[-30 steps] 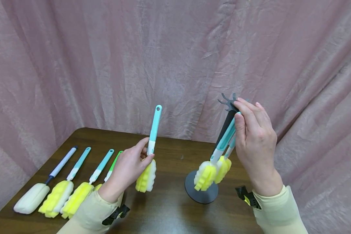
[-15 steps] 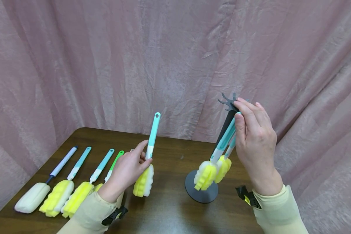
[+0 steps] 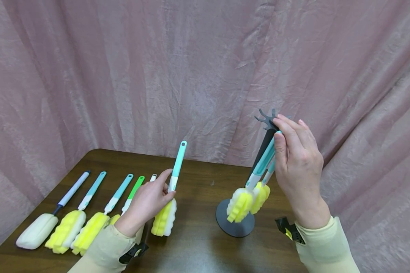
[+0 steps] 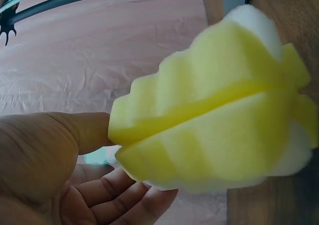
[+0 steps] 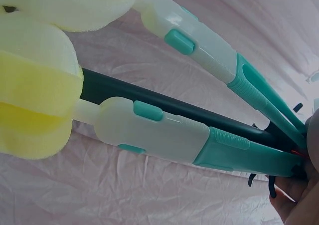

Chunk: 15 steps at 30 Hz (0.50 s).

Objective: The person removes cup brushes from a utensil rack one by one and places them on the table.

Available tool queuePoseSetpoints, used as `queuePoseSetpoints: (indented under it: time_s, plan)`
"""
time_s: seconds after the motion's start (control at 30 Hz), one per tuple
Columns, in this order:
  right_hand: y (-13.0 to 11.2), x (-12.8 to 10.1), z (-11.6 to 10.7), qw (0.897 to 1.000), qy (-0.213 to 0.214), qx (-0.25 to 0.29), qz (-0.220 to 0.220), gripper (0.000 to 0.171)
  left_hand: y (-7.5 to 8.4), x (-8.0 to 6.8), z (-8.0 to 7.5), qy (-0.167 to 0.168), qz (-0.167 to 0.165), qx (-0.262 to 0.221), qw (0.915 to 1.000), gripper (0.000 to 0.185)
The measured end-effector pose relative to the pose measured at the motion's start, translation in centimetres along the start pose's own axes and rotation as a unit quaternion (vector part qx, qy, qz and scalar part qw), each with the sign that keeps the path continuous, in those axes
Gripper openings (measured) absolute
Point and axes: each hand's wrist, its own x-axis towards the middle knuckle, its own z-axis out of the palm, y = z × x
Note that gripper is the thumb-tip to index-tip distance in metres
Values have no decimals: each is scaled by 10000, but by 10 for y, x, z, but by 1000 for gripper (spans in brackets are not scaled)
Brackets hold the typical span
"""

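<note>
Head view, left to right. On the brown wooden table point(image 3: 198, 231): a cream sponge brush with a lavender handle point(image 3: 37, 230), two yellow-and-white foam brushes with turquoise handles point(image 3: 66, 231), a green-handled brush point(image 3: 137, 188), partly hidden.

Next, left hand point(image 3: 147, 201): pinches a turquoise-handled brush with a ribbed yellow-and-white foam head point(image 3: 164, 219). Thumb one side, fingers the other, on the white lower handle. Foam hangs below the grip; turquoise end rises above, leaning right. Thumb tip lies at the foam's edge (left wrist view). Table contact: cannot tell.

Handling, judged: light; stiff, smooth plastic handle, perhaps slippery if wet; soft head, easily squashed. Best hold: the handle, clear of foam.

Right: dark round-based stand with a hooked top point(image 3: 240, 229), two similar brushes point(image 3: 240, 204) at it, foam down. Right hand point(image 3: 298, 163): fingers and thumb about the hooked top and handle ends; pinching or merely touching, cannot tell.
</note>
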Motion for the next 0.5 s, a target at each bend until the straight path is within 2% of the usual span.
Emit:
queuePoseSetpoints:
  time_s: [0.5]
  plan:
    - [1, 1, 3, 9999, 87, 57, 21, 35, -9, -3, 6, -261, -208, -3, 9994, 68]
